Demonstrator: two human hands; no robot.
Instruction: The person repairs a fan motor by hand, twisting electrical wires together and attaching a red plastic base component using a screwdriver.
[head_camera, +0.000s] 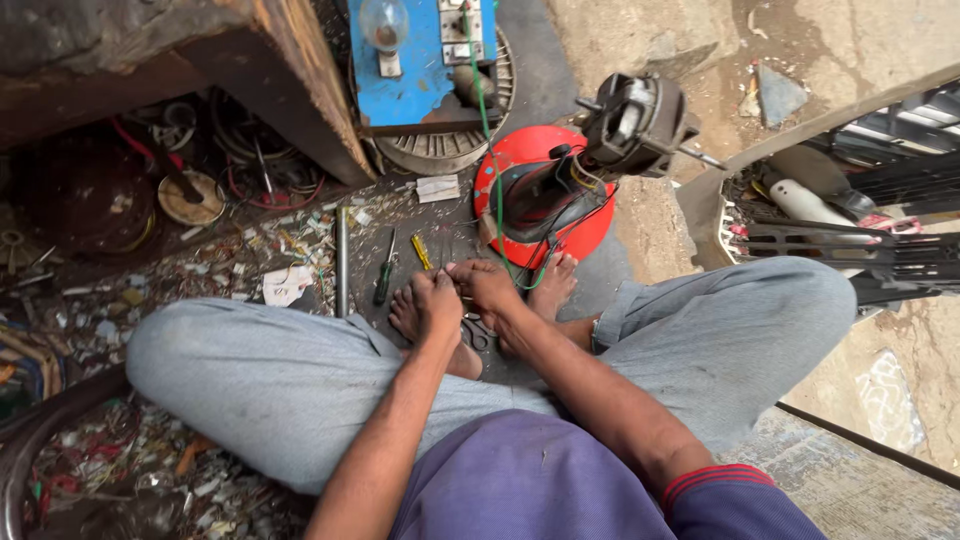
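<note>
I sit cross-legged on the floor. My left hand (432, 300) and my right hand (487, 284) meet just above my bare feet, both closed on thin wires; what exactly lies between the fingers is hidden. A green wire (497, 170) runs from my right hand up to a blue test board (415, 60) with a glass bulb. Just beyond my hands stands a red fan base (515, 155) with a dark motor (632, 115) tilted on top.
A green-handled screwdriver (383, 275), a yellow-handled tool (421, 252) and a metal rod (342, 260) lie left of my hands. Wire scraps litter the floor at left. A wooden bench leg (310, 90) stands at upper left, and fan guards (880, 200) pile up at right.
</note>
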